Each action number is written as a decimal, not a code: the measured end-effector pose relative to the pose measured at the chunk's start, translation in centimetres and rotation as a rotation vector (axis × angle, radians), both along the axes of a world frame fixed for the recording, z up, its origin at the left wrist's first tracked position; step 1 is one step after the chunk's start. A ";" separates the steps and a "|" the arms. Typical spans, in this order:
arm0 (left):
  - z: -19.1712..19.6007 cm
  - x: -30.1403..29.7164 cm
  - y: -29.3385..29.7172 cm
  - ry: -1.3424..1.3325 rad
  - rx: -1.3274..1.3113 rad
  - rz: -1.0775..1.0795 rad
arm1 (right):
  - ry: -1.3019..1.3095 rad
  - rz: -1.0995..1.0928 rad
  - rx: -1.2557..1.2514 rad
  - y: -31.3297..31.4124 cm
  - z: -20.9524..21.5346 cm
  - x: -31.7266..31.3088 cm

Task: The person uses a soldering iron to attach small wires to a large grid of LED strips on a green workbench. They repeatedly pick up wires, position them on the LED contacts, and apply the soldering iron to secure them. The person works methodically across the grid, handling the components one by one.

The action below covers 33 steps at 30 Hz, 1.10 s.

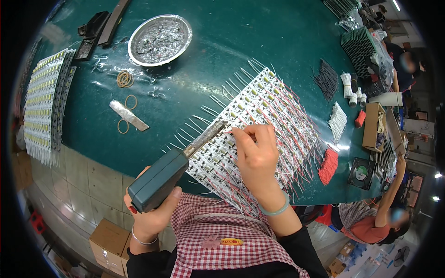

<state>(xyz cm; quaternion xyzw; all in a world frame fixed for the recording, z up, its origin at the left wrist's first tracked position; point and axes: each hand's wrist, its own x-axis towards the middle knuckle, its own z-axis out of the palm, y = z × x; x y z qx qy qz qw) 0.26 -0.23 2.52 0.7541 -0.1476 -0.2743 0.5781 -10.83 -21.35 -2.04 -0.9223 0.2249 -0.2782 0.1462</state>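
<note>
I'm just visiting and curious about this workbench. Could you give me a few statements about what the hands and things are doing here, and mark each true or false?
1. The left hand grips a dark green soldering iron. True.
2. The right hand rests on the round silver foil tray. False: it rests on the white panel of circuit strips with red and white wires.
3. The iron's metal tip points at that panel. True.
4. The tan rubber bands lie on the panel. False: they lie on the green table.
</note>
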 end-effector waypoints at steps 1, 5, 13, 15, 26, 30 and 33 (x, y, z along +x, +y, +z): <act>-0.2 -0.1 0.2 -0.006 -0.004 0.005 | -0.008 -0.003 0.025 0.1 0.3 -0.2; -0.5 -0.1 0.8 0.020 0.013 0.026 | -0.042 0.031 0.095 0.7 1.0 -0.4; -0.7 -0.2 0.8 -0.010 -0.011 0.047 | 0.107 0.117 0.155 0.6 1.0 0.1; -0.8 -0.3 0.9 0.003 -0.009 0.058 | 0.109 0.114 0.162 0.6 0.9 0.0; -0.6 -0.1 0.9 0.014 0.011 0.059 | 0.078 0.055 0.184 1.4 0.5 -0.2; -0.6 0.0 1.0 -0.009 0.005 0.049 | 0.041 0.024 0.181 1.6 0.1 -0.2; -0.4 0.0 1.0 -0.003 0.001 0.059 | 0.039 0.004 0.178 1.6 0.3 0.0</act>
